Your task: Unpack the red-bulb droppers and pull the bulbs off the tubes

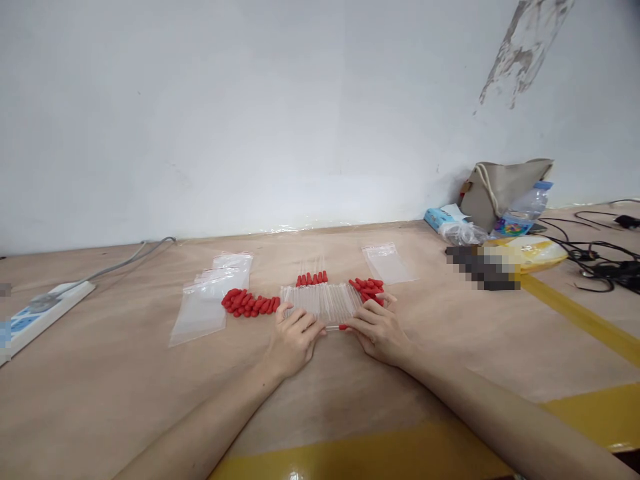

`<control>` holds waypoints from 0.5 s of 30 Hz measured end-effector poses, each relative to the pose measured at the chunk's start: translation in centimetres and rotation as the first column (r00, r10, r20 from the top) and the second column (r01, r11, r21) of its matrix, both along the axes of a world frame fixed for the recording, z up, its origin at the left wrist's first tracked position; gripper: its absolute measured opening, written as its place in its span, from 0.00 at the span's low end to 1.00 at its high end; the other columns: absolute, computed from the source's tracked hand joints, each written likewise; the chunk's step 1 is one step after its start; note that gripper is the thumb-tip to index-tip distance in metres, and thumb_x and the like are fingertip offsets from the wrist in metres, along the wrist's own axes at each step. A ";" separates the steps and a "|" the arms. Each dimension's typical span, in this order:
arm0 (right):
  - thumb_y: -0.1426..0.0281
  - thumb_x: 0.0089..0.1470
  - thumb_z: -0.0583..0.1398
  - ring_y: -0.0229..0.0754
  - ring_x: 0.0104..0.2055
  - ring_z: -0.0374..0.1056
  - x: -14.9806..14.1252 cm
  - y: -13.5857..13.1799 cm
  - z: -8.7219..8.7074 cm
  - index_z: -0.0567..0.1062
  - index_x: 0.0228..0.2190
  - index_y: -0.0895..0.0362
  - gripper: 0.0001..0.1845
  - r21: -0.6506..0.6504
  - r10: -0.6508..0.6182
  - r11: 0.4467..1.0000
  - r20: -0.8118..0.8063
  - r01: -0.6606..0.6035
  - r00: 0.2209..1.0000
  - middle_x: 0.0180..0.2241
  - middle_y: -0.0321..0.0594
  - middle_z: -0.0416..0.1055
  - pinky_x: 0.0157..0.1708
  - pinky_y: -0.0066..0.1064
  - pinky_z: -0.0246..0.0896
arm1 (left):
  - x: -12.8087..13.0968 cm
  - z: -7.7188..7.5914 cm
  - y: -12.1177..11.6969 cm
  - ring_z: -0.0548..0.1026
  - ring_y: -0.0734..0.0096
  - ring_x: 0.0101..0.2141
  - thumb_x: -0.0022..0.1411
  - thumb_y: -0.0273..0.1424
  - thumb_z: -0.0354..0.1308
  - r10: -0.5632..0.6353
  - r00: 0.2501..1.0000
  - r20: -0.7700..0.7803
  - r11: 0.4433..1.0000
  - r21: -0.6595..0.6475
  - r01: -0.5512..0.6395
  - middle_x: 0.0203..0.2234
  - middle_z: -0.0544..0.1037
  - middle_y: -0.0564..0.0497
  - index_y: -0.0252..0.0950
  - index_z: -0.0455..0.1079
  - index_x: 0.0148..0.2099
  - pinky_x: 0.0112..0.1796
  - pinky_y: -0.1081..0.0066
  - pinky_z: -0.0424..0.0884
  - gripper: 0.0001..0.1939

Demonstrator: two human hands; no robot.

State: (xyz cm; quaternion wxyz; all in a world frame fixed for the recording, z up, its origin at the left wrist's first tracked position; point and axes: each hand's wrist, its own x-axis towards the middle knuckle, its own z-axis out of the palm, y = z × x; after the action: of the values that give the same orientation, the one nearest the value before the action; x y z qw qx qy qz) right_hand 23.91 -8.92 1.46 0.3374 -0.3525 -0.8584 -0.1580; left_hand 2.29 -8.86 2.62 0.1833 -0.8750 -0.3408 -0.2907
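Between my two hands lies a thin clear dropper tube (332,328), level, with a red rubber bulb (343,327) at its right end. My left hand (296,337) pinches the tube's left end. The fingers of my right hand (381,332) are closed on the bulb. Just beyond my hands is a row of clear dropper tubes (320,301) laid side by side. Several droppers with red bulbs (311,278) lie behind that row. Loose red bulbs (249,303) are heaped on the left, and a second heap of bulbs (367,288) sits on the right, partly behind my right hand.
Clear zip bags (213,293) lie left, another zip bag (389,263) back right. A power strip (47,313) is far left. At right are a grey bag (505,190), a plastic bottle (527,210), a tissue pack (443,217) and black cables (600,267). A wall stands behind.
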 end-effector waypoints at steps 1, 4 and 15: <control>0.73 0.53 0.54 0.36 0.31 0.57 0.0 0.0 0.0 0.73 0.29 0.53 0.08 0.007 0.007 1.000 0.002 -0.007 1.000 0.22 0.33 0.67 0.41 0.36 0.44 | 0.0 0.0 0.0 0.67 0.70 0.29 0.60 0.29 0.50 -0.001 1.000 0.002 1.000 0.000 0.001 0.23 0.72 0.53 0.39 0.70 0.34 0.43 0.59 0.54 0.08; 0.74 0.52 0.54 0.36 0.31 0.58 0.0 -0.1 0.1 0.73 0.30 0.52 0.09 0.013 0.008 1.000 -0.007 -0.008 1.000 0.23 0.33 0.67 0.43 0.37 0.43 | 0.1 0.0 0.0 0.67 0.71 0.28 0.60 0.29 0.49 -0.005 1.000 0.009 1.000 0.012 0.005 0.22 0.71 0.53 0.39 0.70 0.34 0.42 0.61 0.55 0.08; 0.69 0.53 0.53 0.39 0.36 0.64 2.5 1.8 -0.3 0.72 0.37 0.54 0.10 -0.089 -0.061 0.996 -0.466 0.022 0.883 0.34 0.41 0.68 0.39 0.35 0.59 | -1.1 -0.8 1.2 0.67 0.71 0.30 0.60 0.22 0.42 0.033 0.978 0.208 0.996 -0.084 -0.016 0.31 0.68 0.46 0.33 0.65 0.47 0.31 0.71 0.66 0.16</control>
State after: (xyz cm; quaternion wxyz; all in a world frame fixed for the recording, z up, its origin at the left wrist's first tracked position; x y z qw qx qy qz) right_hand 26.40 -7.12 1.12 0.5163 -0.4118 -0.7498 -0.0405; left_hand 1.18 -7.69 1.85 0.1143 -0.8421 -0.3807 -0.3646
